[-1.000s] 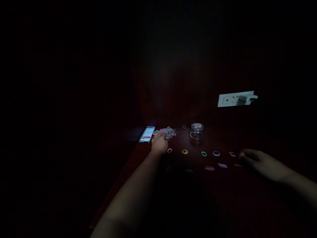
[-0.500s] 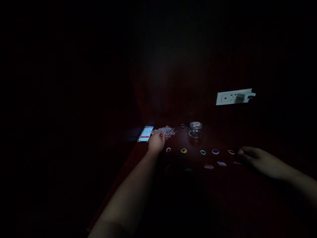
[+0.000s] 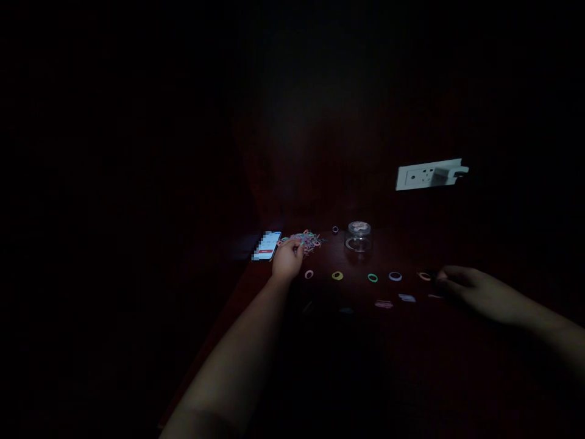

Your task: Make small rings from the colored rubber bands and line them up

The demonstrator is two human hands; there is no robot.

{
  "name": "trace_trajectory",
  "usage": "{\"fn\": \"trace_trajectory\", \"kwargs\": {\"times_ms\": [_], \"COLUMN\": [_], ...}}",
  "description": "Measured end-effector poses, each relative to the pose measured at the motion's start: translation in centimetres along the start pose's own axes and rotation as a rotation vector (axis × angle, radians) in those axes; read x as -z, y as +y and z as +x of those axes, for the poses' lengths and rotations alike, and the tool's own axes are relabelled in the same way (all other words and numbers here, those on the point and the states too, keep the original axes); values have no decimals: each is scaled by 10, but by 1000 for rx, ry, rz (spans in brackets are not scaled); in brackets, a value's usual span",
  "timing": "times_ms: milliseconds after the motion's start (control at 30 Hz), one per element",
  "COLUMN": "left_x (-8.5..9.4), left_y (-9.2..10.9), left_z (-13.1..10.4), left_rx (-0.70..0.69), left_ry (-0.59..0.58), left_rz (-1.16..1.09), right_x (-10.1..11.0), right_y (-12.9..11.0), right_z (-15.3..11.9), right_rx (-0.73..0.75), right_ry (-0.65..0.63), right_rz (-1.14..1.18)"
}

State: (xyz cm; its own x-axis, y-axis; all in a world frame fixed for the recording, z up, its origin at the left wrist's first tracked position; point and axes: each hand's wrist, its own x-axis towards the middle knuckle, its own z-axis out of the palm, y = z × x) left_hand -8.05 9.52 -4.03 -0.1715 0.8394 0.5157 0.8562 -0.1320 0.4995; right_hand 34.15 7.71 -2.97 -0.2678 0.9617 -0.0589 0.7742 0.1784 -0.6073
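At the near edge of a heap of small, colourful elastic hair ties (image 3: 311,239), my left hand (image 3: 287,261) is closed in a pinch. A bit of pale green shows at its fingertips, apparently a hair tie. My right hand (image 3: 479,294) rests at the right end of a row, fingers pressed together beside an orange hair tie (image 3: 425,276); something dark at its fingertips is too dim to name. The row also has a pink ring (image 3: 309,275), a yellow ring (image 3: 337,276), a green ring (image 3: 372,278) and a blue ring (image 3: 395,276).
Nearer me lie a pink bundle (image 3: 384,304), a pale blue bundle (image 3: 406,298) and dimmer pieces. A lidded clear jar (image 3: 359,238) stands behind the row, with a small ring (image 3: 335,230) to its left. A lit phone (image 3: 267,246) lies left; a socket strip (image 3: 428,175) is on the wall.
The view has shifted slightly. The green piece at my left fingertips shows less than before. My right hand stays by the orange hair tie.
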Motion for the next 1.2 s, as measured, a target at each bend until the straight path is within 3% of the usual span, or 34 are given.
{"fn": "trace_trajectory", "kwargs": {"times_ms": [533,800,1200], "left_x": [-3,-3,-6], "left_y": [-5,-7,-9], "left_z": [0,2,1], "left_rx": [77,37,154], "left_ry": [23,47,23], "left_rz": [-65,-92,-183], "right_x": [2,3,2], "right_y": [-7,-5,-11], "right_z": [-3,-3,-3], "right_rx": [-8,-3,-1], "right_ry": [-16,-2,3], "right_rz": [-80,-68,-85]}}
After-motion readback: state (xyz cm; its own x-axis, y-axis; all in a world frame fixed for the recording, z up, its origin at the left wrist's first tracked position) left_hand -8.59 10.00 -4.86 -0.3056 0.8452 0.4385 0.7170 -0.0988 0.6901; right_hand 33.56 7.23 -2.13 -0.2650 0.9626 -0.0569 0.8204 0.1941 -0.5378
